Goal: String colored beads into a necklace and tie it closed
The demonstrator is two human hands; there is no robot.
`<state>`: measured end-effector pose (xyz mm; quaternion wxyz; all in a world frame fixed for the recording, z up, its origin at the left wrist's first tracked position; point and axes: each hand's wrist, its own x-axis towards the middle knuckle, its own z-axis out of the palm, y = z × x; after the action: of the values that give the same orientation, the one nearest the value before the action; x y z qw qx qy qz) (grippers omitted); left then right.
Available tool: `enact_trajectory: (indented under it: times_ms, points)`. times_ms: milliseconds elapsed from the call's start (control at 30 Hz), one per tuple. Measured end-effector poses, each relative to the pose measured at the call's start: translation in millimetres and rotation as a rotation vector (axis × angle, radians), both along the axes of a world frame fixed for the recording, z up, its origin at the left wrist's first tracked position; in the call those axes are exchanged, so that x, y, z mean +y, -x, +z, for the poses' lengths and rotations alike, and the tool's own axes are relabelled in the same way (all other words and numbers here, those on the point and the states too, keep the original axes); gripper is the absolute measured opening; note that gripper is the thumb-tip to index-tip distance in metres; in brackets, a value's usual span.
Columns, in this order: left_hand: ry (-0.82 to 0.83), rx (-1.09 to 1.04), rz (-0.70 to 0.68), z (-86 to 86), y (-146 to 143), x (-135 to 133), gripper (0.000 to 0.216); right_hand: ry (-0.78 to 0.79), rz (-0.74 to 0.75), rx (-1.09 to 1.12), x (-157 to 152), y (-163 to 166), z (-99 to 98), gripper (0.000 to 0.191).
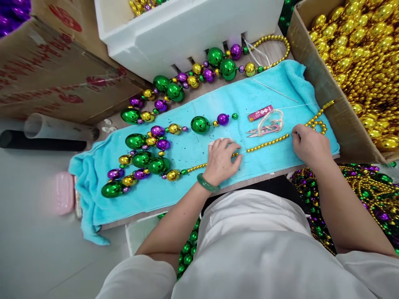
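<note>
My left hand, a green bangle at its wrist, lies with fingers apart over a gold bead string on the turquoise towel. Just past its thumb the string shows a gap bridged by thin thread. My right hand is closed on the small gold beads farther right, its fingertips partly hidden; the strand loops beyond it toward the carton. Larger green, purple and gold beads form a bent strand left of my left hand. Pink-handled thread snips lie beyond the string, beside a small maroon packet.
A finished-looking bead necklace runs along the towel's far edge, before a white foam box. A carton of gold beads stands right, another carton left. Mixed bead strands heap below right. A pink container is far left.
</note>
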<state>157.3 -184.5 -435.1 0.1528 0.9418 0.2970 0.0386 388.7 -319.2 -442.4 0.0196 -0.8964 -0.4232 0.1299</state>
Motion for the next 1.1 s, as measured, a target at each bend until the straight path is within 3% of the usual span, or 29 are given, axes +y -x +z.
enact_trajectory:
  times_ms: [200, 433, 700, 967, 1100]
  points:
    - [0.019, -0.060, -0.034, -7.5, -26.5, -10.1, 0.020, -0.016, 0.013, 0.005, 0.4, -0.7, -1.2, 0.031]
    - [-0.001, 0.002, -0.020, -1.8, -12.4, -4.3, 0.018, -0.016, 0.018, 0.013, 0.8, 0.1, 1.0, 0.030]
    - [-0.003, -0.038, -0.048, -7.3, -46.8, -18.3, 0.025, 0.009, 0.017, 0.031, 2.0, -0.6, 3.5, 0.029]
    - [-0.039, 0.023, -0.043, -1.0, -34.9, -13.5, 0.020, 0.004, 0.010, 0.058, 2.5, -0.4, 3.5, 0.028]
    - [-0.048, -0.012, -0.068, -3.1, -50.3, -19.0, 0.027, 0.007, 0.015, 0.057, 2.8, -1.1, 3.7, 0.028]
